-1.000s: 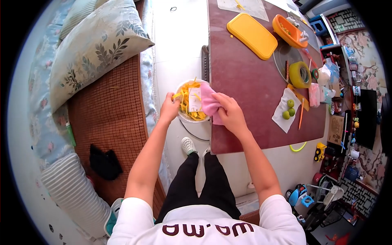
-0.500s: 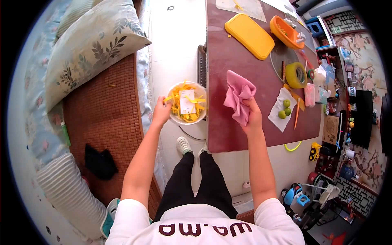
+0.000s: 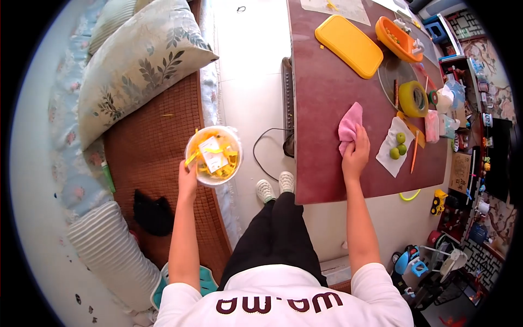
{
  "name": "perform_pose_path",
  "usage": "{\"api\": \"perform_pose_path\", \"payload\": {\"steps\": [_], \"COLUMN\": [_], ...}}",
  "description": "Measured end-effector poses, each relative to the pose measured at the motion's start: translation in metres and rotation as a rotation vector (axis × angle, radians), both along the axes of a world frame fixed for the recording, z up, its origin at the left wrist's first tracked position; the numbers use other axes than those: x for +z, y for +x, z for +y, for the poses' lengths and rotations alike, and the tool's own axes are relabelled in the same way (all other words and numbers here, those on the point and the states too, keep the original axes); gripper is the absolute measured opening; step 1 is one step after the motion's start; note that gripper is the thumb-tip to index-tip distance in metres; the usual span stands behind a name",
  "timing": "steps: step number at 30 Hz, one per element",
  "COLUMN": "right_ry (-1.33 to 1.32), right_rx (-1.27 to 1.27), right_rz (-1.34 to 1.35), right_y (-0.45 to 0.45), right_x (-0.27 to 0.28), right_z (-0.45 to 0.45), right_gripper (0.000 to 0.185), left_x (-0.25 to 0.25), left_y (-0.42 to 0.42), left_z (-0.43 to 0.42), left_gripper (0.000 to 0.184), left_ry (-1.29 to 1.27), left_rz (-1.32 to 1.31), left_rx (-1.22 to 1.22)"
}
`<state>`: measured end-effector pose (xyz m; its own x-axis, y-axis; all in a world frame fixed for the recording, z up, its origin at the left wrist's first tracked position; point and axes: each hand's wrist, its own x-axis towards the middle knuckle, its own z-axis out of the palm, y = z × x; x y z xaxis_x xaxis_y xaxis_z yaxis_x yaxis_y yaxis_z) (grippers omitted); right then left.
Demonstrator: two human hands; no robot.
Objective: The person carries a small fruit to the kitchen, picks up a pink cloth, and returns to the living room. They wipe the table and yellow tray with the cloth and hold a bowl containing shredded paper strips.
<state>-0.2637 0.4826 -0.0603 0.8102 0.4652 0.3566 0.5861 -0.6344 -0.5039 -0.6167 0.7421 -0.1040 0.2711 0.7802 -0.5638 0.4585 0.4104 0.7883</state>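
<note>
My left hand (image 3: 188, 182) grips the near left rim of a round white bowl (image 3: 236, 143) over the edge of the mat-covered bed. Yellow strips (image 3: 224, 170) and a white card (image 3: 213, 154) lie in the bowl. My right hand (image 3: 356, 152) rests on a crumpled pink cloth (image 3: 350, 124) on the dark red table (image 3: 327, 163), with its fingers over the cloth's right side. To the right of that hand, green fruits (image 3: 401, 148) sit on a white paper sheet (image 3: 385, 151) beside an orange stick (image 3: 415, 152).
On the table's far part are a yellow lid (image 3: 349, 46), an orange basket (image 3: 397, 39) and a roll of tape (image 3: 413, 99). A black cable (image 3: 260, 147) lies on the floor by the table. A patterned pillow (image 3: 141, 71) and black cloth (image 3: 152, 213) lie on the bed.
The bowl has moved left in my left hand, from beside the table to over the bed edge. The pink cloth has left the bowl's rim and is now on the table under my right hand.
</note>
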Motion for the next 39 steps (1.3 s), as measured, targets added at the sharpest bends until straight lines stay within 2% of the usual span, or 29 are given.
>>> {"api": "perform_pose_path", "payload": {"steps": [3,8,13,19,23,25,27,31,34,36,39], "right_ry": [0.006,-0.027,-0.048,-0.109,-0.040,0.011,0.200,0.263,0.143,0.040,0.095], "right_rx": [-0.010,-0.031,-0.084,-0.125,-0.152,-0.195,-0.204,-0.093,-0.065,-0.143,-0.067], "right_rz": [-0.022,-0.013,0.009,0.034,0.097,0.147,0.202,0.100,0.129,0.126,0.237], "right_y": [0.000,-0.001,-0.004,0.003,0.002,0.006,0.022,0.072,0.093,0.091,0.080], "right_x": [0.000,0.003,0.006,0.006,0.015,0.026,0.036,0.047,0.027,0.019,0.021], "right_z": [0.001,0.002,0.002,0.006,0.013,0.030,0.063,0.142,0.190,0.213,0.247], "right_gripper": [0.043,0.044,0.046,0.046,0.043,0.042,0.042,0.042,0.039,0.037,0.035], "left_x": [0.012,0.014,0.005,-0.001,-0.008,-0.009,-0.018,-0.012,-0.018,-0.018,-0.004], "left_y": [-0.015,-0.003,0.058,0.176,0.226,0.242,0.255,0.276,0.288,0.303,0.328], "left_z": [0.008,0.030,0.060,0.100,0.118,0.124,0.135,0.160,0.181,0.191,0.202], "left_gripper": [0.024,0.023,0.023,0.027,0.028,0.027,0.027,0.028,0.030,0.029,0.028], "left_ry": [0.035,0.040,0.003,-0.003,-0.084,-0.106,-0.051,-0.030,0.044,0.147,0.160], "left_rz": [0.078,0.089,0.060,0.017,0.002,0.015,0.024,0.046,0.041,0.046,0.092], "left_rx": [0.127,0.091,-0.055,-0.286,-0.367,-0.383,-0.417,-0.462,-0.510,-0.599,-0.687]}}
